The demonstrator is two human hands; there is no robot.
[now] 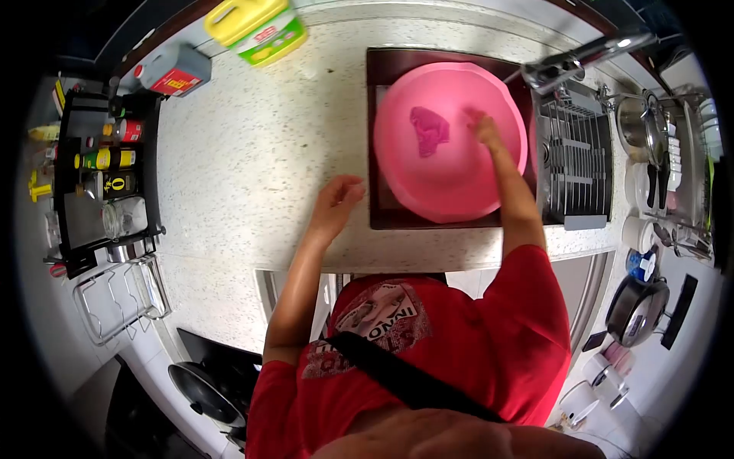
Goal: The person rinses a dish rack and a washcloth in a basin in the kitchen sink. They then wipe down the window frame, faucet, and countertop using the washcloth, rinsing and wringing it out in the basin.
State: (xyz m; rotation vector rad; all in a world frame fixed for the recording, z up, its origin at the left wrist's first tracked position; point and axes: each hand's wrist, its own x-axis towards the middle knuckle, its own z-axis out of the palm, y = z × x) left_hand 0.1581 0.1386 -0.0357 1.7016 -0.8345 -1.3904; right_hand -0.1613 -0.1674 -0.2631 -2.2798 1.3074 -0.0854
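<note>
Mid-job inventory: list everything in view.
Basin: one, pink, in sink.
Cloth: one, magenta, inside basin.
Sink: one, dark red, right of centre.
Faucet: one, silver, by sink's far right corner.
Drainer rack: one, grey, right of basin.
Counter: one, speckled white, centre.
Larger jug: one, yellow and green, far counter.
Smaller jug: one, grey, left of larger jug.
Shelf: one, black, left edge.
Bottles and jars: several, mixed colours, on shelf.
Wire rack: one, silver, near shelf.
Lidded pan: one, black, lower left.
Kitchenware: many, mixed colours, right edge.
Shirt: one, red, bottom centre.
Left hand: one, bare, left of sink.
Right hand: one, blurred, over basin.
</note>
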